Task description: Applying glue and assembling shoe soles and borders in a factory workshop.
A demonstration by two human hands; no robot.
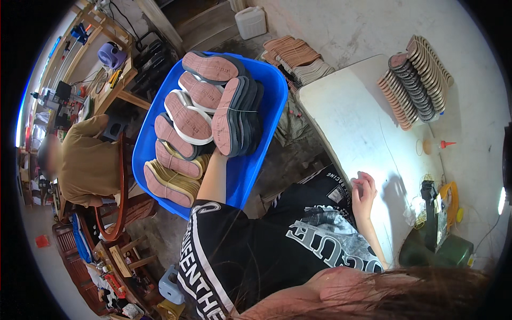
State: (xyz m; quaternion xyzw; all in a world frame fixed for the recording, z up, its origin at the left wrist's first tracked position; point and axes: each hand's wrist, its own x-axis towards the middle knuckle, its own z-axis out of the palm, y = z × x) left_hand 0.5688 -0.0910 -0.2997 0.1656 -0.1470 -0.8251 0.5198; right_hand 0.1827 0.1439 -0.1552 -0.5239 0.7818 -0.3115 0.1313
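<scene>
My left arm reaches into a blue plastic bin point(278, 101). The wrist of my left hand point(216, 164) goes in at the lower end of a dark-edged bundle of shoe soles point(226, 114); its fingers are hidden, so I cannot see whether they grip it. Around that bundle lie white-edged soles point(188, 120), grey-edged soles point(210, 66) and yellowish bundles point(168, 184), all with pinkish faces. Thin ties circle several bundles. Beside the near edge of the white table, my right hand point(364, 193) is open, its fingers loosely bent and apart, holding nothing.
On the white table point(352, 114) stand rows of tan and dark soles point(418, 82) and a small red-tipped bottle point(447, 144). More soles point(293, 56) are piled beyond it. A green machine point(445, 250) is at the right. Another person point(90, 160) sits at the left near a cluttered workbench.
</scene>
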